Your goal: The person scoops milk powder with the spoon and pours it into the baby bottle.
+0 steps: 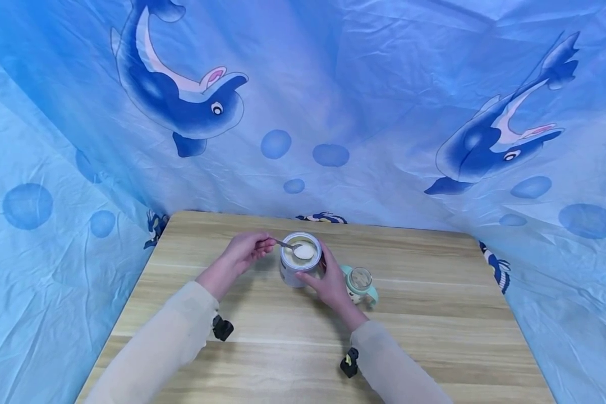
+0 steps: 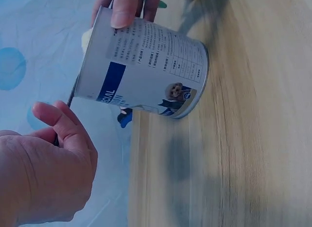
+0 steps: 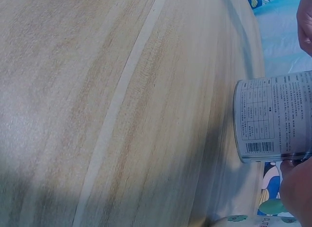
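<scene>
Left hand (image 1: 249, 251) pinches a heaped spoon (image 1: 287, 245), right hand (image 1: 329, 280) grips the can (image 1: 290, 275) near the far edge of the table (image 1: 434, 303); tilting could spill powder (image 1: 305, 251).

Below the frame's centre, a can (image 1: 289, 273) stands on the table (image 1: 429, 303), a spoon (image 1: 285, 244) of powder (image 1: 304, 251) over its mouth, the left hand (image 1: 244, 251) at left, the right hand (image 1: 330, 282) against its right side, a bottle (image 1: 361, 288) farther right, a curtain (image 1: 384, 129) behind

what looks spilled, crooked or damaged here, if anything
Nothing stands out. The left hand holds a spoon of pale powder over the open can, which the right hand grips. No spill shows on the tabletop, no dent on the can; the blue backdrop is merely creased.
</scene>
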### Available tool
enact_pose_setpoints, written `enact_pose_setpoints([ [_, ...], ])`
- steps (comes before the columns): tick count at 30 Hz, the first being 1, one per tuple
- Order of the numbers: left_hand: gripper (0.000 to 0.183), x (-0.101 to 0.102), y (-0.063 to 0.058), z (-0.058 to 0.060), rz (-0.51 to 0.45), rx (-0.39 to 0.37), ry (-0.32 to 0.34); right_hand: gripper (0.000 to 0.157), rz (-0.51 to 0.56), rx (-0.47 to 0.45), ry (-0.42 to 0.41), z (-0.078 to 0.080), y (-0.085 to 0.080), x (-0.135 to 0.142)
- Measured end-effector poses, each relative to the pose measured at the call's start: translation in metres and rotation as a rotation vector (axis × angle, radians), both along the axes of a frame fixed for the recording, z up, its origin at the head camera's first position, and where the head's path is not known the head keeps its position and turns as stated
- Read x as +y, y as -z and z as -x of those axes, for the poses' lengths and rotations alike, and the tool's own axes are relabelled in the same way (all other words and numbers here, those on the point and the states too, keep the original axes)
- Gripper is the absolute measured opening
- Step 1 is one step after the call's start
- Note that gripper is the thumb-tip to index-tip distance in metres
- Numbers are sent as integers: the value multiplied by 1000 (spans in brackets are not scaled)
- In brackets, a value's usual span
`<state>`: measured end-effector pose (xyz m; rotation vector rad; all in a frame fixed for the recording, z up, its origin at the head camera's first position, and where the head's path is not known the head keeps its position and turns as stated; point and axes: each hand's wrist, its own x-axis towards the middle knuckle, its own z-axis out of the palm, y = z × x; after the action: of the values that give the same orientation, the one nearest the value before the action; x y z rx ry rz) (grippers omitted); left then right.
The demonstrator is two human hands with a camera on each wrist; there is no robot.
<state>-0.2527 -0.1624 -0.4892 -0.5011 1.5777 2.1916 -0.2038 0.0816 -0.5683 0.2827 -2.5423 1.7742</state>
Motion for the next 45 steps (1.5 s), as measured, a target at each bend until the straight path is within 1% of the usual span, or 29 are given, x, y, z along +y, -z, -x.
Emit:
enact_pose_setpoints([
  [3,24,-1,1,1,-15,-6,0,102,-7,-5,2,0,-1,0],
  [5,28,-1,2,2,-21,-9,1,102,-10,-11,6,-1,-2,1],
  [13,35,-1,3,2,-25,-7,0,103,-15,-10,5,-1,-4,1],
  [16,40,-1,3,2,-29,-11,5,103,-10,-11,6,-1,-3,1],
  [20,43,-2,5,3,-38,-9,5,103,-8,-7,0,-1,-2,1],
  [28,43,-6,11,3,-36,6,45,103,6,-7,-2,-1,-1,1],
  [35,38,-7,13,2,-28,26,70,103,15,-6,-7,-2,-1,1],
  [42,38,-8,15,3,-6,76,141,103,9,-2,-4,-2,-1,1],
  [45,38,-8,16,3,-9,87,160,103,12,2,-6,-1,-1,1],
])
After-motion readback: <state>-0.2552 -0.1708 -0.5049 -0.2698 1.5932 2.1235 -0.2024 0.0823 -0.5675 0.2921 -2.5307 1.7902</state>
